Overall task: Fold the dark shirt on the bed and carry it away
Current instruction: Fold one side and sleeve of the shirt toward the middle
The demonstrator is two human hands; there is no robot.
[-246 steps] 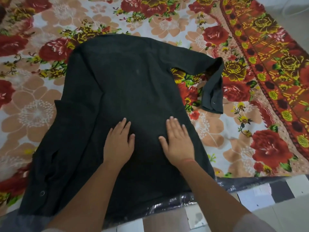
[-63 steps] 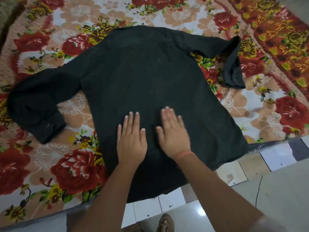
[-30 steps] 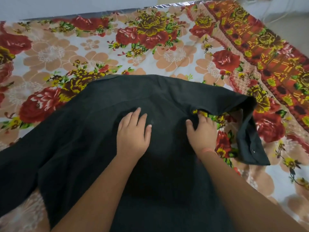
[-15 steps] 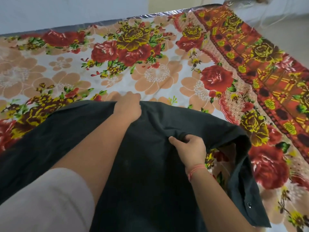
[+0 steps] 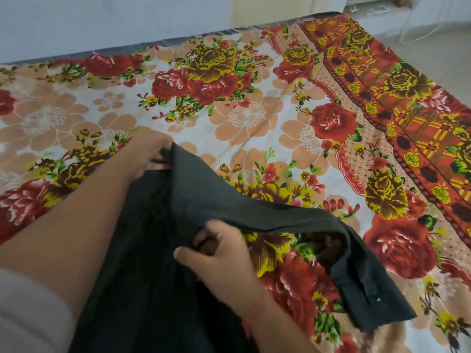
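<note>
Position log: dark shirt [image 5: 163, 276] lies spread on the bed [image 5: 163, 42], body running from the near edge of view up toward the middle of the floral sheet [image 5: 254, 118]. Left hand [image 5: 150, 154] is clenched round the far top edge of the cloth, fingers curled over it. Right hand [image 5: 221, 258] pinches a bunch of fabric where the visible sleeve [image 5: 293, 215] joins the body.

Probable reason for the two holds: they mark the ends of a fold line, so the sleeve side can swing in over the body without dragging the rest (judgement, not observed). The sleeve is lifted off the sheet near the right hand and drapes down to its cuff [image 5: 369, 296], which rests on the sheet. Folding looks barely begun; carrying not yet started.

Count: one shirt, one sleeve in view (the other not visible), one button [image 5: 376, 298] on the cuff, two hands, both gripping cloth.
</note>
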